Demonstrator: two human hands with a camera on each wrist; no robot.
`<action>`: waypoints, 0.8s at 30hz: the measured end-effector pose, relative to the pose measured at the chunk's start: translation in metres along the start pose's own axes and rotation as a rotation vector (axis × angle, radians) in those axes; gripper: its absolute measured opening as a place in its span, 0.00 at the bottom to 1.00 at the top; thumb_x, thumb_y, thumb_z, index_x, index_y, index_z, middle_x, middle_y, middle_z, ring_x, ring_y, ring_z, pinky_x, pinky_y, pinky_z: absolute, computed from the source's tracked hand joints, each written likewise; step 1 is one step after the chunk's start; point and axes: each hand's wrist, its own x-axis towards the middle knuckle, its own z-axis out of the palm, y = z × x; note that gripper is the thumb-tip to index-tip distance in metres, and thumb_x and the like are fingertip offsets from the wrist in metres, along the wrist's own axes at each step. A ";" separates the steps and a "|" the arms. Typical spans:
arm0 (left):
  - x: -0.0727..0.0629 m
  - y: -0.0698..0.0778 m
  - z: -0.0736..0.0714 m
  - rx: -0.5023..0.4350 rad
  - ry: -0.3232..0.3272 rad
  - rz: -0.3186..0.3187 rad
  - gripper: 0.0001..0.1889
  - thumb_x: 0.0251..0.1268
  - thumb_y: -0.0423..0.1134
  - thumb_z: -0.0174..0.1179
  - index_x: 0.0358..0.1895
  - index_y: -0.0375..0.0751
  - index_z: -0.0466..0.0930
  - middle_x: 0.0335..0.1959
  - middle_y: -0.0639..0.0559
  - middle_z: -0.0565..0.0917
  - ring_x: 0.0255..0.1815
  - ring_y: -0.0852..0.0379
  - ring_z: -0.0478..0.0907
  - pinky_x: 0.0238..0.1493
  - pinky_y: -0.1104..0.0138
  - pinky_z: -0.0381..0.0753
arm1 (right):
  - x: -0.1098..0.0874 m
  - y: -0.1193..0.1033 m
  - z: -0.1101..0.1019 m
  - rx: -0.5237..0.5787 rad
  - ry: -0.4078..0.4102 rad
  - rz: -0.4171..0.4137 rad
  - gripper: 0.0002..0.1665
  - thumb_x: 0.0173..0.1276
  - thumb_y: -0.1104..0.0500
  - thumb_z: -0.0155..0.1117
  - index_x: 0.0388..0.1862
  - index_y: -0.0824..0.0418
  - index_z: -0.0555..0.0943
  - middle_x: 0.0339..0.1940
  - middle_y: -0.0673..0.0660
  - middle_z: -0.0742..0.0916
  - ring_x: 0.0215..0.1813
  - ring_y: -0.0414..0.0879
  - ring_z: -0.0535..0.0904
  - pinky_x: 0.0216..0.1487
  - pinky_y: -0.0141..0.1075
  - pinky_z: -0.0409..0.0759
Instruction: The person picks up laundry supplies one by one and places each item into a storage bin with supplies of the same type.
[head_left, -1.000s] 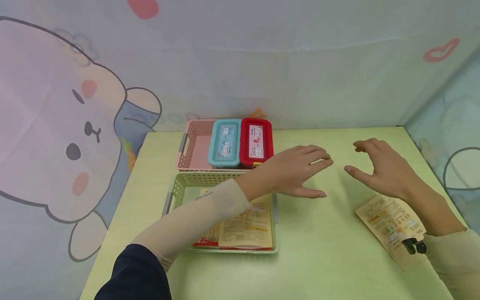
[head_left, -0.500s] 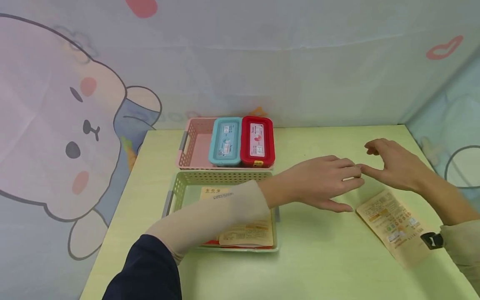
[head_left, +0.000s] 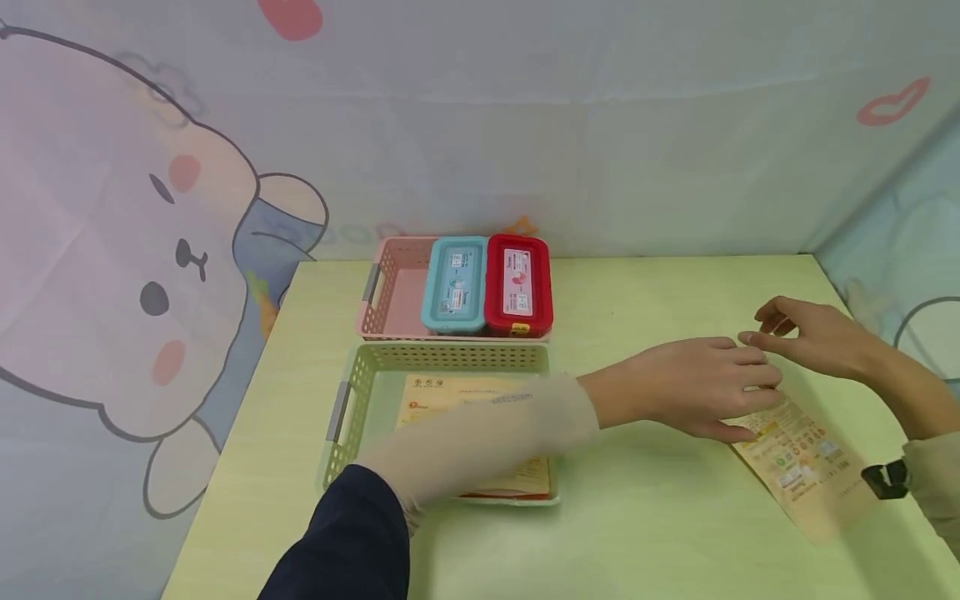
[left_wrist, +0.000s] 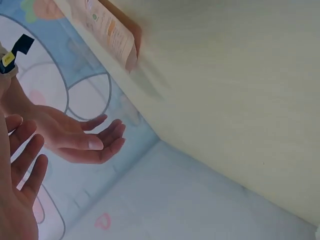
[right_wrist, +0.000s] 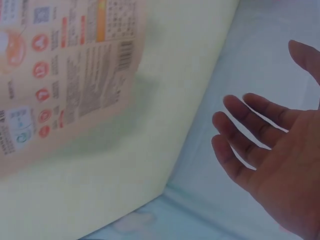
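Observation:
My left hand [head_left: 701,385] reaches across to the right over the table, fingers loosely bent and holding nothing. Its fingertips overlap the upper end of a flat yellowish food pouch [head_left: 813,475] in the head view. Just beyond it, my right hand [head_left: 817,337] hovers above the pouch's far end, thumb and fingers apart. The right wrist view shows the right palm [right_wrist: 285,160] with spread fingers, apart from the printed pouch [right_wrist: 75,70]. In the left wrist view, the left hand [left_wrist: 20,200] and the right hand [left_wrist: 80,137] are both away from the pouch [left_wrist: 112,35].
A green basket [head_left: 341,417] at the left holds similar pouches [head_left: 423,396], partly hidden by my left sleeve. Behind it, a pink basket [head_left: 382,308] contains a blue-lidded box [head_left: 455,283] and a red-lidded box [head_left: 517,287]. A printed cloth [head_left: 600,150] hangs behind the table [head_left: 630,533].
My left hand has moved right, from beside the green basket to over the pouch's upper end. My right hand has shifted right and slightly nearer. The pouch stays on the table.

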 end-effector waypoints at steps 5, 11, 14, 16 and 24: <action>0.022 0.019 0.006 -0.046 -0.110 0.027 0.32 0.83 0.67 0.41 0.77 0.54 0.69 0.77 0.60 0.69 0.74 0.61 0.68 0.65 0.73 0.72 | -0.005 0.017 0.005 0.002 -0.053 0.049 0.36 0.81 0.40 0.59 0.65 0.71 0.74 0.56 0.66 0.85 0.58 0.66 0.82 0.46 0.55 0.83; 0.038 0.033 0.012 -0.020 -0.162 0.056 0.31 0.83 0.67 0.39 0.79 0.58 0.66 0.80 0.60 0.65 0.79 0.60 0.63 0.70 0.70 0.69 | -0.012 0.032 0.012 0.023 -0.083 0.067 0.36 0.83 0.41 0.58 0.65 0.74 0.74 0.58 0.72 0.83 0.57 0.68 0.82 0.46 0.56 0.84; 0.042 0.033 0.018 0.022 -0.162 0.052 0.32 0.83 0.68 0.38 0.79 0.58 0.66 0.81 0.59 0.64 0.81 0.59 0.60 0.73 0.68 0.67 | -0.015 0.037 0.014 0.027 -0.084 0.071 0.36 0.82 0.41 0.58 0.64 0.75 0.75 0.57 0.72 0.83 0.56 0.68 0.82 0.44 0.55 0.84; 0.043 0.033 0.023 0.046 -0.157 0.048 0.32 0.83 0.68 0.39 0.78 0.58 0.67 0.81 0.59 0.65 0.80 0.59 0.61 0.73 0.67 0.67 | -0.017 0.040 0.016 0.029 -0.087 0.072 0.36 0.82 0.41 0.59 0.63 0.75 0.75 0.57 0.72 0.83 0.55 0.66 0.83 0.43 0.52 0.85; 0.059 0.035 0.034 0.040 -0.249 0.061 0.34 0.81 0.68 0.43 0.82 0.60 0.61 0.85 0.59 0.58 0.83 0.59 0.57 0.75 0.68 0.66 | -0.028 0.056 0.024 0.032 -0.129 0.091 0.31 0.81 0.43 0.61 0.57 0.72 0.79 0.49 0.63 0.85 0.45 0.53 0.83 0.37 0.42 0.80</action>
